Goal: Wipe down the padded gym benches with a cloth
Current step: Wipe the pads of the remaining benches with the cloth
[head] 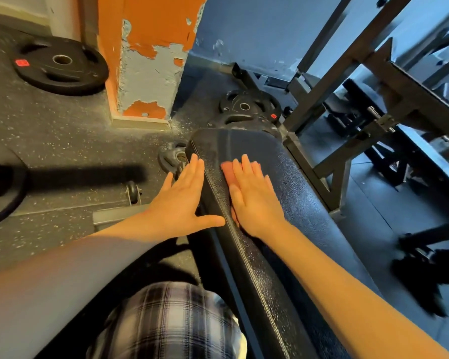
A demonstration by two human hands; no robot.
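The right hand (254, 195) lies flat, fingers straight, pressing a small pinkish-red cloth (227, 169) onto the black textured padded bench (298, 200).
The left hand (183, 199), fingers straight and thumb spread, rests against the pad's left edge; black round weight plates (248, 106) lie beyond its far end.

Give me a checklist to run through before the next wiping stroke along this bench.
1. Cloth under control: ok. The right hand presses flat on the pink cloth, on top of the black textured padded bench.
2. Cloth spread flat: cannot tell. The hand hides most of it.
3. Bench steadied: ok. The left hand, fingers straight, touches the pad's left edge.
4. Path to the far end: ok. Only bare pad shows ahead of the fingers.
5. Surface already clean: cannot tell. Grain and glare mask any marks.
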